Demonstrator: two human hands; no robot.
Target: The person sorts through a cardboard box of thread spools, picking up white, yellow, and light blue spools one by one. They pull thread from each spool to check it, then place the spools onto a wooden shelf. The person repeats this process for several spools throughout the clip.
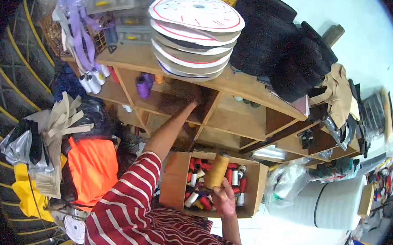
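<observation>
My right hand point(224, 198) grips a large golden-yellow cone of thread point(217, 171) near its base, holding it upright over an open cardboard box point(174, 179). Inside that box lie red, white and yellow thread spools in a jumble. My left arm stretches up into a shadowed compartment of the wooden shelf point(237, 116). The left hand point(199, 96) is dim in there, so its fingers and anything in them cannot be made out. A purple thread cone point(143, 86) stands in the compartment to its left, with an orange spool point(158, 79) behind.
White-edged tape rolls point(193, 36) and black rolls point(274, 46) are stacked on the shelf top. White spools point(91, 82) stand at its left end. Orange fabric point(92, 170) lies at the left. A strapped white foam roll point(323, 199) lies right of the box.
</observation>
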